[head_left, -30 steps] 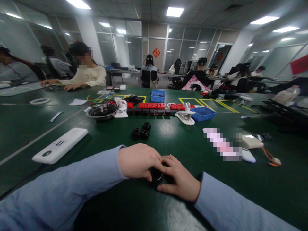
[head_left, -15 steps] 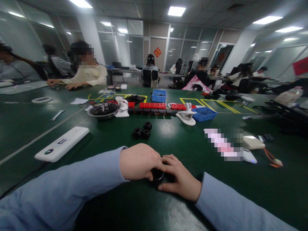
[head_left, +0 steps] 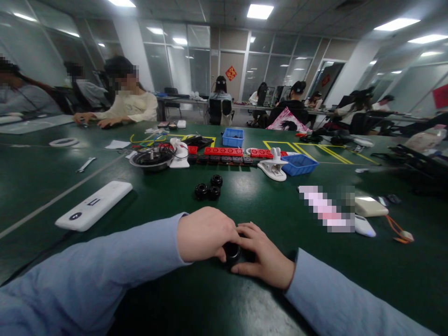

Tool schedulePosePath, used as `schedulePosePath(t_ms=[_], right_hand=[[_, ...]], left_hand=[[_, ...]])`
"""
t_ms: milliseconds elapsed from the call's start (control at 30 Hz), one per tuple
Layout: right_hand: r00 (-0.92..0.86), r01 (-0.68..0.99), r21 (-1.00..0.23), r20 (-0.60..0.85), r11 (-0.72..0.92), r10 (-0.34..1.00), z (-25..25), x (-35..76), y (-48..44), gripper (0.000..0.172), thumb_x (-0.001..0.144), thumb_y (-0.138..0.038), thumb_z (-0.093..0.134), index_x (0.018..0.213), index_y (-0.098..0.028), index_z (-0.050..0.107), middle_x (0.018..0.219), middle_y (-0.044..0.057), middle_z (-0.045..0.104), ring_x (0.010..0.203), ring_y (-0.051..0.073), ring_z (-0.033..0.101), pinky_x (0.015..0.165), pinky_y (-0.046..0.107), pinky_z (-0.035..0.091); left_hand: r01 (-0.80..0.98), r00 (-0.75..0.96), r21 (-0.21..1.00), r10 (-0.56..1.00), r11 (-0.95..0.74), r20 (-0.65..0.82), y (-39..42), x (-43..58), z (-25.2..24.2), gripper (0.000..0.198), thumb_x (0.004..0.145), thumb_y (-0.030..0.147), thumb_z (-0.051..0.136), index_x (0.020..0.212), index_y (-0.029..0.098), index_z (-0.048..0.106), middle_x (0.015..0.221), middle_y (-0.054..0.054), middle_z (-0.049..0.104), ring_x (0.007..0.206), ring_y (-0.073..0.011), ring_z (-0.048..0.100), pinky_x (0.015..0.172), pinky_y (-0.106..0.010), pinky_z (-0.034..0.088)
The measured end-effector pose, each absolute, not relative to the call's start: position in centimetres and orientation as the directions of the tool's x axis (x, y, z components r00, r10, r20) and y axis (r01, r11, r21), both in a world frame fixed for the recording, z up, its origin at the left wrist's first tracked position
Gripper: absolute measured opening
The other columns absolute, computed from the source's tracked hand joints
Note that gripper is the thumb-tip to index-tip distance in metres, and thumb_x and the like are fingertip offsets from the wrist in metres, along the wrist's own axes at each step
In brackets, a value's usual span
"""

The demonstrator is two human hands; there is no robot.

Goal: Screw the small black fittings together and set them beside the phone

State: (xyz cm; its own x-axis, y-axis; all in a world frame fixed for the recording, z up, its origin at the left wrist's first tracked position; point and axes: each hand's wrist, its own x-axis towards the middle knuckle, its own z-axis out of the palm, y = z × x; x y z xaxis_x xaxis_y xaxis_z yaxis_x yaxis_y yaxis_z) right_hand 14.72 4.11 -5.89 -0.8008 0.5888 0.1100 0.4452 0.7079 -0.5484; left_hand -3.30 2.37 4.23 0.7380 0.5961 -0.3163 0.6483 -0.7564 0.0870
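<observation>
Both hands meet over a round black piece (head_left: 232, 255) on the green desk (head_left: 175, 298), close in front of the person. The left hand (head_left: 209, 235) comes from above and to the side, its thumb and fingers clamped on the piece, though the back of the hand hides some of the fingertips. The right hand (head_left: 266, 257) curls in from the other side, thumb at the near edge and fingers at the far one, closed around the piece — a two-sided hold that probably keeps it from rolling or turning. The exact contact under the fingers cannot be made out.

Beyond the hands, three black wheels (head_left: 214, 192) sit clustered, apart from the held piece but near enough, it seems, to be reached easily. Farther back, a metal bowl (head_left: 152, 163), a row of red blocks (head_left: 224, 152) and a white clip (head_left: 273, 167) stand across the desk, with a blue bin (head_left: 299, 164) just beside the clip; this likely leaves the near part as working room. A white power bank (head_left: 94, 206) and a wrench (head_left: 86, 164) lie off to the left — clear of both forearms.
</observation>
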Motion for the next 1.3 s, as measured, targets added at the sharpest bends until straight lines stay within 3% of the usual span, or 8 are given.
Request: schedulePosePath(t_ms=[400,800,1200,1300], right_hand=[[-0.807,0.437,-0.538,0.12,0.721,0.579,-5.9,14.6,4.1,0.053,0.069,-0.043,0.07,0.118,-0.026,0.058,0.119,0.008,0.054,0.111,0.028,0.042,0.097,0.05,0.03],[-0.812,0.414,-0.543,0.142,0.73,0.566,-5.8,14.5,4.1,0.049,0.07,-0.042,0.07,0.114,-0.023,0.06,0.117,0.008,0.055,0.11,0.027,0.042,0.095,0.046,0.033],[-0.812,0.394,-0.54,0.174,0.744,0.557,-6.0,14.6,4.1,0.044,0.073,-0.045,0.066,0.111,-0.025,0.061,0.116,0.008,0.055,0.108,0.026,0.044,0.094,0.045,0.034],[-0.811,0.398,-0.541,0.172,0.741,0.56,-5.9,14.5,4.1,0.043,0.073,-0.045,0.066,0.11,-0.024,0.062,0.116,0.008,0.055,0.108,0.026,0.043,0.094,0.045,0.034]], left_hand=[[0.694,0.691,0.054,0.644,-0.717,-0.33,2.3,-2.9,3.8,0.038,0.073,0.032,0.07,0.11,0.026,0.062,0.096,-0.002,0.067,0.088,-0.0217,0.063,0.068,-0.026,0.045],[0.757,0.625,0.018,0.715,-0.653,-0.313,2.0,-2.7,3.4,0.027,0.072,0.04,0.069,0.089,0.02,0.069,0.085,-0.003,0.068,0.078,-0.0221,0.064,0.062,-0.027,0.042],[0.78,0.578,-0.06,0.754,-0.623,-0.313,1.8,-2.2,3.3,0.038,0.07,0.05,0.066,0.08,0.013,0.069,0.079,-0.005,0.068,0.07,-0.0226,0.065,0.051,-0.027,0.036],[0.783,0.6,-0.025,0.766,-0.621,-0.229,1.8,-2.3,2.6,0.04,0.066,0.051,0.07,0.073,0.012,0.069,0.072,-0.006,0.068,0.063,-0.0225,0.064,0.049,-0.027,0.036]])
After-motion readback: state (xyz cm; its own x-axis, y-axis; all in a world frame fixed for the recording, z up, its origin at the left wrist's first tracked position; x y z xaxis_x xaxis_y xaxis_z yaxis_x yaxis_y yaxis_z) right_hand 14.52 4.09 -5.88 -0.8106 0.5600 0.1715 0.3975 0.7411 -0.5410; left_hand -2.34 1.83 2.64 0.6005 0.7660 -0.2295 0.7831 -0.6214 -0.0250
